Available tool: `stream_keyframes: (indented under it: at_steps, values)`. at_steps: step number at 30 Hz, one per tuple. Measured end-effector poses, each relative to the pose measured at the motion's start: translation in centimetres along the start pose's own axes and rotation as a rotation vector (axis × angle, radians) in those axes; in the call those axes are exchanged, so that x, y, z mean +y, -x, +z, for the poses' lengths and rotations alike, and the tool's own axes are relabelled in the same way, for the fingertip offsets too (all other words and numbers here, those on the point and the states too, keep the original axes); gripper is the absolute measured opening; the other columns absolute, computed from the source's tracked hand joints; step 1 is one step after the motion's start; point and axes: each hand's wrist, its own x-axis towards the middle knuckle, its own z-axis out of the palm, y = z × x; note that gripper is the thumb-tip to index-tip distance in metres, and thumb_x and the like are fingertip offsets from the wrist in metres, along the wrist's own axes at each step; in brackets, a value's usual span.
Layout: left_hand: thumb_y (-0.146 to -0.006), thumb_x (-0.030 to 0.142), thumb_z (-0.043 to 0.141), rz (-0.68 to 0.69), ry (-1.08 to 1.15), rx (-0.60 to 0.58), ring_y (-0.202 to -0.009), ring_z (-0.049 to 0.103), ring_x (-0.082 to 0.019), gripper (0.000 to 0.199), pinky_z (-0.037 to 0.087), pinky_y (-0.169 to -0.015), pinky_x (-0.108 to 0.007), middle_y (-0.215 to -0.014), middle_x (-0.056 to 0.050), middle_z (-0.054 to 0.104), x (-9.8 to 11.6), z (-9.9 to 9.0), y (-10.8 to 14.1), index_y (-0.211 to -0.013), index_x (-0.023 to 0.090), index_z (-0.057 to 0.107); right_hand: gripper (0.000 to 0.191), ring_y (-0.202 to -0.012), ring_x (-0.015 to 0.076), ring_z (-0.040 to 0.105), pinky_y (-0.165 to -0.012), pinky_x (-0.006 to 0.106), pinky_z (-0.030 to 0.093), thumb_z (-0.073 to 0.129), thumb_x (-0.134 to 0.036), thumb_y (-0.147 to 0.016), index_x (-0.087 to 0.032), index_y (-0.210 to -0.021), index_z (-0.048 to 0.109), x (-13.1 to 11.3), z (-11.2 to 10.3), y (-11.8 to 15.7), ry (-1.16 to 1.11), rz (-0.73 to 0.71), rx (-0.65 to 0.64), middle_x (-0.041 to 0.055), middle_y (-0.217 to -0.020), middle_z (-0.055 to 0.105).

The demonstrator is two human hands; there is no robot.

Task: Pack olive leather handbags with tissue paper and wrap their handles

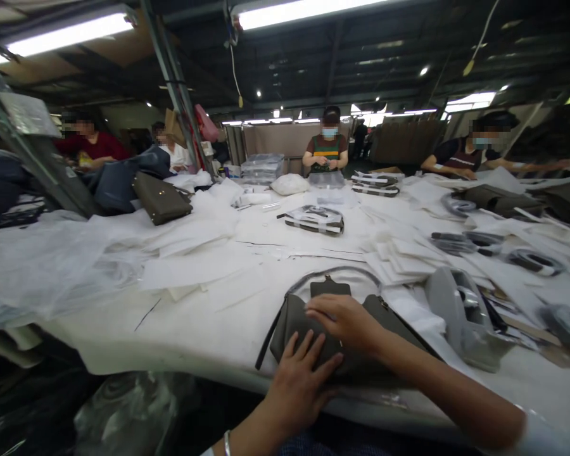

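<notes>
Left hand (297,383), fingers spread, on the dark handbag (285,320) at the white surface's (118,335) near edge. Right hand (344,318) over bag front, below raised flap (330,288); can't tell if pinching.

Olive-grey handbag (285,323), white tabletop (218,304), dark blue bag (118,183), green-and-yellow-striped top (326,151)

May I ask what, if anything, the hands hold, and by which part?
The left hand holds nothing, spread flat on the bag; whether the right hand grips it cannot be told.
</notes>
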Motion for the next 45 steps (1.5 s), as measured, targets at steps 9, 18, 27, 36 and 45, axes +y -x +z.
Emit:
stream_keyframes:
  at_steps: [9, 18, 27, 36, 45]
  values:
    - [-0.092, 0.052, 0.052, 0.030, 0.054, 0.094, -0.142, 0.035, -0.032, 0.066, 0.035, -0.112, -0.060, -0.157, -0.004, 0.033, -1.1, 2.1, 0.4, -0.151, 0.044, 0.023, 0.072, -0.120, 0.0341, 0.057, -0.098, 0.046, 0.045, 0.073, -0.047, -0.079, -0.011, -0.135, 0.046, 0.5, 11.0, -20.9, -0.176, 0.547, -0.096, 0.0225, -0.134, 0.057]
    - [-0.091, 0.050, 0.054, 0.034, 0.070, 0.122, -0.142, 0.034, -0.034, 0.070, 0.038, -0.110, -0.060, -0.158, -0.006, 0.031, -1.4, 2.6, 0.2, -0.152, 0.043, 0.022, 0.037, -0.088, 0.0235, 0.069, -0.074, 0.032, 0.053, 0.061, -0.034, -0.086, -0.012, -0.114, 0.065, 3.1, 8.0, -20.9, -0.357, 0.551, 0.025, 0.0108, -0.100, 0.073]
    - [-0.093, 0.036, 0.057, -0.017, 0.083, 0.063, -0.144, 0.031, -0.030, 0.068, 0.030, -0.115, -0.058, -0.158, -0.005, 0.032, -0.6, 1.0, 0.2, -0.152, 0.042, 0.023, 0.035, -0.100, 0.0218, 0.057, -0.091, 0.032, 0.042, 0.056, -0.023, -0.084, -0.024, -0.113, 0.074, 1.9, -9.2, -7.8, 0.134, 0.040, 0.173, 0.0053, -0.101, 0.064]
    - [-0.091, 0.034, 0.060, -0.018, 0.067, 0.023, -0.126, 0.052, -0.029, 0.053, 0.035, -0.110, -0.054, -0.137, -0.007, 0.058, 0.1, -0.3, -0.3, -0.142, 0.035, 0.046, 0.032, -0.106, 0.0276, 0.058, -0.089, 0.039, 0.047, 0.059, -0.028, -0.082, -0.025, -0.110, 0.073, -1.2, -6.1, 7.7, 0.449, -0.017, -0.325, 0.0094, -0.133, 0.058]
    - [-0.088, 0.032, 0.064, -0.035, -0.002, 0.004, -0.113, 0.060, -0.030, 0.049, 0.043, -0.098, -0.048, -0.123, -0.007, 0.066, 0.3, -0.4, -0.3, -0.136, 0.034, 0.054, 0.049, -0.092, 0.0285, 0.065, -0.079, 0.037, 0.049, 0.045, -0.057, -0.095, -0.016, -0.100, 0.072, 0.1, -3.3, 5.8, 0.485, 0.204, -0.298, 0.0131, -0.095, 0.071]
